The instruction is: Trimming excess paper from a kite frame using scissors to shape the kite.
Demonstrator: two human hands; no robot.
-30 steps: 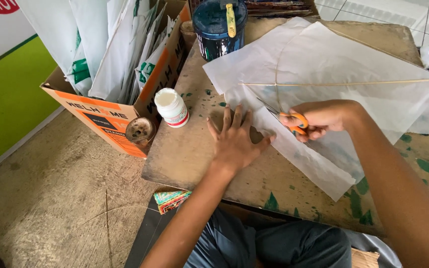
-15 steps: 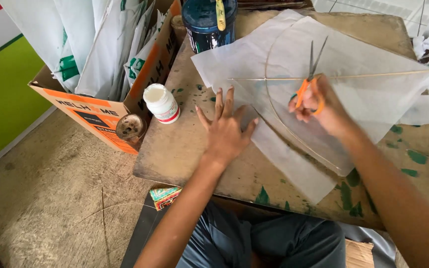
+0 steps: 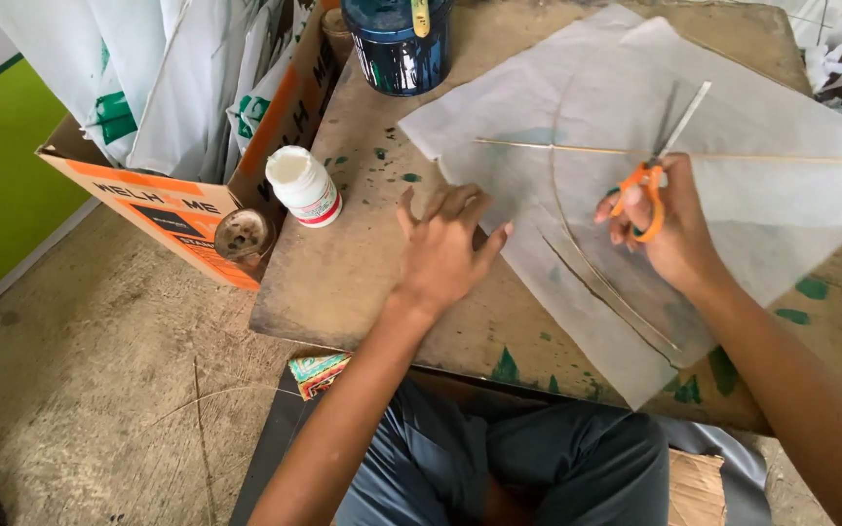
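While the left hand (image 3: 445, 248) lay open and flat on the lower left edge of the white paper sheet (image 3: 733, 195), the right hand (image 3: 669, 229) gripped orange-handled scissors (image 3: 657, 161), blades apparently parted, pointing toward the upper right over a thin stick (image 3: 557, 148). Bare counter (image 3: 343, 282) stretched left of the sheet toward a white bottle (image 3: 304, 185) and a cardboard box (image 3: 172, 219).
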